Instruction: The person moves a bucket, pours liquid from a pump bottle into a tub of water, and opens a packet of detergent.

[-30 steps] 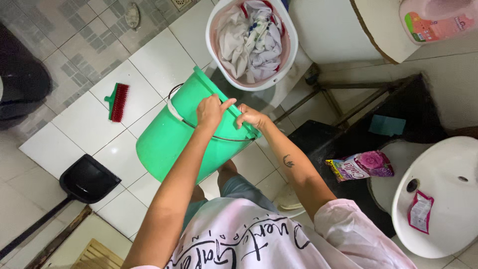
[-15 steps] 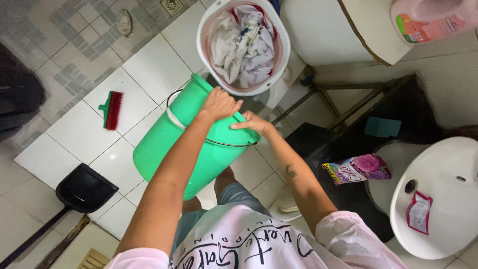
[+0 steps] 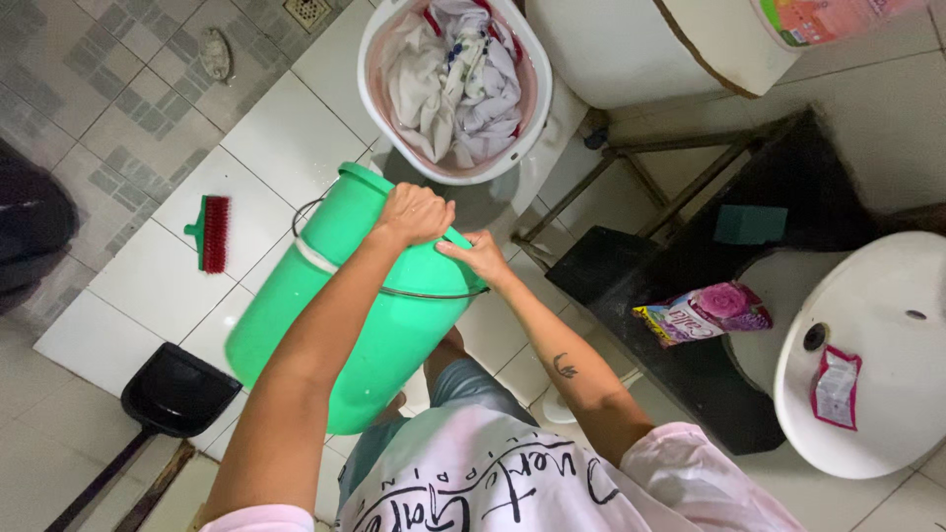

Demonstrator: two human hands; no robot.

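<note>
Both hands grip one large green plastic bucket (image 3: 340, 315) by its rim, tipping it on its side above the white tiled floor (image 3: 286, 128): the left hand (image 3: 414, 214) is closed over the upper edge, while the right hand (image 3: 480, 258) pinches the rim just beside it, the two hands close together but not touching. The bucket's single wire handle (image 3: 414, 293) hangs against its wall. Just beyond its mouth stands one white round basin (image 3: 545, 74) heaped with pale wet laundry (image 3: 453, 79). On the tiles to the left lie one green scrubbing brush with red bristles (image 3: 209, 232) and one black dustpan (image 3: 177, 392). To the right, one purple detergent packet (image 3: 705, 313) rests on a dark stool, and one small pink sachet (image 3: 836, 387) lies in a white washbasin (image 3: 887, 296).
</note>
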